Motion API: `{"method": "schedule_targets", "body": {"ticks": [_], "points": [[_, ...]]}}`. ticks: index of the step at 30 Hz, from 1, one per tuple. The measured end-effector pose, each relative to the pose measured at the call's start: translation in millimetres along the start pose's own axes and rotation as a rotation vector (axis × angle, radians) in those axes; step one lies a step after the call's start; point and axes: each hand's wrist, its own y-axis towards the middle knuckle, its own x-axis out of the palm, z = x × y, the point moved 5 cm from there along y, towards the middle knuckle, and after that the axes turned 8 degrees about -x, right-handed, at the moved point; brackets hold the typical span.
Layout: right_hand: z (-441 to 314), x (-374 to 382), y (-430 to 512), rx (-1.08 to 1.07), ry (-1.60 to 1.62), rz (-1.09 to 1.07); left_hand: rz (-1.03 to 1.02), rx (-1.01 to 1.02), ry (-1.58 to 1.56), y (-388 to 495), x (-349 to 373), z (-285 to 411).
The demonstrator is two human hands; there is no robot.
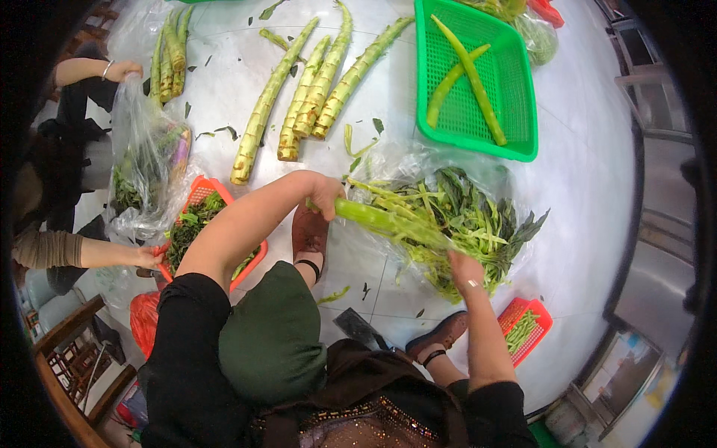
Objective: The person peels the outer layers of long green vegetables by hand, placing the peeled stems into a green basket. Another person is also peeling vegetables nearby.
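My left hand grips one end of a pale green celtuce stem, held slanting down to the right. At its far end my right hand is curled close to the stem; motion blur hides whether a small tool is in it. Below the stem, a heap of celtuce peelings and dark leaves lies on a clear plastic bag. Beyond it stands a green plastic basket with two peeled stems crossed inside. Several unpeeled celtuce stems rest on the floor ahead.
A cleaver lies on the tiled floor between my feet. A red basket of green beans sits at right. At left, another person's hand touches a red basket of leaves; their other hand holds a plastic bag.
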Motion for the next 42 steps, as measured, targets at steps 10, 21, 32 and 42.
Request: {"method": "schedule_targets", "body": {"ticks": [10, 21, 32, 42], "points": [[-181.4, -22.3, -9.7, -0.468, 0.099, 0.394, -0.454, -0.057, -0.325, -23.2, 8.0, 17.1], [45.1, 2.9, -35.9, 0.023, 0.044, 0.254, -0.425, -0.028, -0.289, -18.2, 10.5, 18.8], [-62.9, -4.1, 11.5, -0.095, 0.061, 0.048, -0.365, -0.055, -0.220, -18.3, -0.8, 18.1], [-163.0, -10.0, -2.8, -0.509, 0.062, 0.440, -0.409, -0.099, -0.235, -16.4, -2.5, 20.2]]}}
